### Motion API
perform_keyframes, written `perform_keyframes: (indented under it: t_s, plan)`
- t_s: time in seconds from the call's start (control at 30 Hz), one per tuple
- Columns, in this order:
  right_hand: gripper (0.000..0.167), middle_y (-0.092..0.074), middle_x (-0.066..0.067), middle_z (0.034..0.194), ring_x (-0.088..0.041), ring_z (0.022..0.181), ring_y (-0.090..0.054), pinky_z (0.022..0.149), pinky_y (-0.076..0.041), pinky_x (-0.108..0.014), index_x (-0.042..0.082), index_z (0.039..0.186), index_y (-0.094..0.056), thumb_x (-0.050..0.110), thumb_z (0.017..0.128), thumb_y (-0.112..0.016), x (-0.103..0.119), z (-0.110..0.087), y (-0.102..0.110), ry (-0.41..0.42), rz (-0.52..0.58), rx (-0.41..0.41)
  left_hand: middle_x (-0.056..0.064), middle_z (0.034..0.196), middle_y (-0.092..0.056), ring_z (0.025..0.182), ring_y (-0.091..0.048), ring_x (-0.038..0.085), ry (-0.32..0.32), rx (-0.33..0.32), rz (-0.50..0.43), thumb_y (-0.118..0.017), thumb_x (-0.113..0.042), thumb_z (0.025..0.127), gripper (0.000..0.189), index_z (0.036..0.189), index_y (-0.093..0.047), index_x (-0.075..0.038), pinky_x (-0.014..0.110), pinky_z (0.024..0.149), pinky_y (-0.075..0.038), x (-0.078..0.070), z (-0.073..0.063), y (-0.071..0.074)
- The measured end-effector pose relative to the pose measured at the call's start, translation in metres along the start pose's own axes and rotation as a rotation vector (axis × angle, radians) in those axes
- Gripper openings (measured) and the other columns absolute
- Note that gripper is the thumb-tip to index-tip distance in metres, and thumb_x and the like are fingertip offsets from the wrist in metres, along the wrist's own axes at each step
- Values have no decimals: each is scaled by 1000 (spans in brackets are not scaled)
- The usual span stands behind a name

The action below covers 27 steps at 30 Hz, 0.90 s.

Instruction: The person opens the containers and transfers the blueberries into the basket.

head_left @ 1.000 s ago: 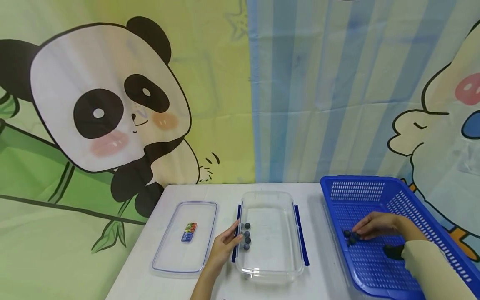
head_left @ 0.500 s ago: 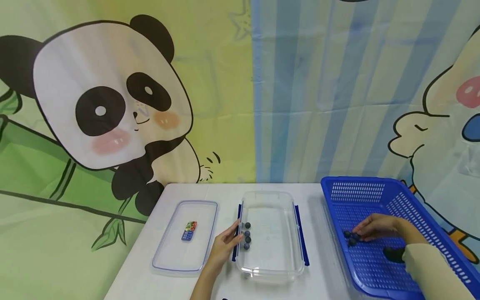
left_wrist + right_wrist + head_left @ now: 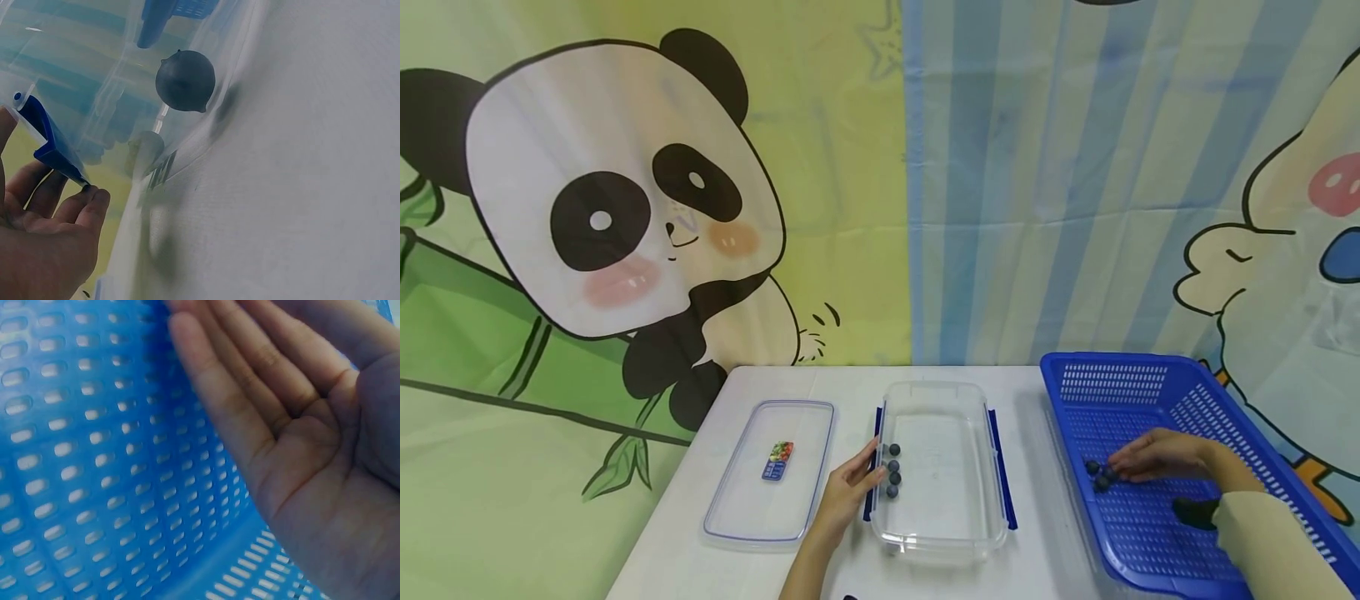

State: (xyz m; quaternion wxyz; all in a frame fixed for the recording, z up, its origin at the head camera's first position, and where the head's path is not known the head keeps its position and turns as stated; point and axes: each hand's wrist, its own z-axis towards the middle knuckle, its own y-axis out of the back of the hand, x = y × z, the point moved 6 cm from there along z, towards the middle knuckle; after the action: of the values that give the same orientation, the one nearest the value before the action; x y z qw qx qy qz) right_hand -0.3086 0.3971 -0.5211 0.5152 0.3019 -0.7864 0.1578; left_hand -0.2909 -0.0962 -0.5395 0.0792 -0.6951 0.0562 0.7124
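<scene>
A clear plastic food container (image 3: pixel 943 533) stands on the table, its blue side latches hanging open. My left hand (image 3: pixel 848 492) grips its left side, with fingers curled at the blue latch (image 3: pixel 53 140) in the left wrist view. Several blueberries (image 3: pixel 892 479) lie in a row along that inner left wall; one blueberry (image 3: pixel 185 81) looms large in the left wrist view. My right hand (image 3: pixel 1161 456) is down in the blue basket (image 3: pixel 1195 542), fingertips right at a small cluster of blueberries (image 3: pixel 1101 482). Its fingers look nearly straight in the right wrist view, where their tips are partly hidden.
A clear lid (image 3: pixel 745 508) with a blue edge and a printed label (image 3: pixel 777 461) lies left of the container. The perforated basket's high rim borders the right side of the white table (image 3: pixel 655 567). A cartoon-printed curtain (image 3: pixel 970 208) hangs behind the table.
The right hand has shifted very slightly to the right among the blueberries, which have spread a little. My left hand stays on the container's side.
</scene>
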Motion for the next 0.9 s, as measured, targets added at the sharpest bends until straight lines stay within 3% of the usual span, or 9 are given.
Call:
perform_keyframes:
  t_s: [0.2, 0.4, 0.5, 0.7, 0.9]
  plan:
    - [33, -54, -25, 123, -29, 113, -55, 95, -46, -37, -17, 124, -45, 2, 99, -36, 18, -12, 3, 113, 37, 55, 14, 144, -34, 129, -35, 30, -25, 4, -16, -65, -19, 86, 54, 137, -45, -14, 27, 103, -33, -1, 1, 0]
    - [32, -60, -14, 120, -24, 112, -56, 95, -46, -32, -16, 125, -45, -2, 98, -35, 67, -12, -7, 232, -29, 65, 10, 144, -35, 130, -35, 28, -10, -4, -11, -65, -18, 87, 53, 136, -47, -17, 27, 103, -32, -1, 1, 1]
    - [31, -61, -15, 118, -25, 110, -57, 94, -47, -32, -16, 123, -47, -3, 97, -38, 94, -3, -22, 265, -71, 79, 10, 144, -34, 130, -34, 28, -6, 2, -12, -64, -18, 87, 52, 136, -46, -18, 27, 104, -31, 0, 1, 1]
    - [26, -62, -23, 111, -38, 104, -57, 90, -50, -39, -13, 114, -57, 1, 93, -51, 147, 37, -78, 267, -193, 111, 10, 145, -34, 131, -33, 26, 6, 8, -23, -66, -24, 86, 55, 136, -46, -20, 26, 104, -30, 4, 2, 1]
    - [23, -64, -26, 102, -32, 94, -63, 86, -52, -44, -9, 106, -64, 5, 89, -59, 183, 94, -160, 253, -249, 274, 9, 145, -33, 131, -32, 25, 3, 20, -48, -69, -28, 83, 59, 137, -46, -20, 24, 103, -30, 6, 3, 2]
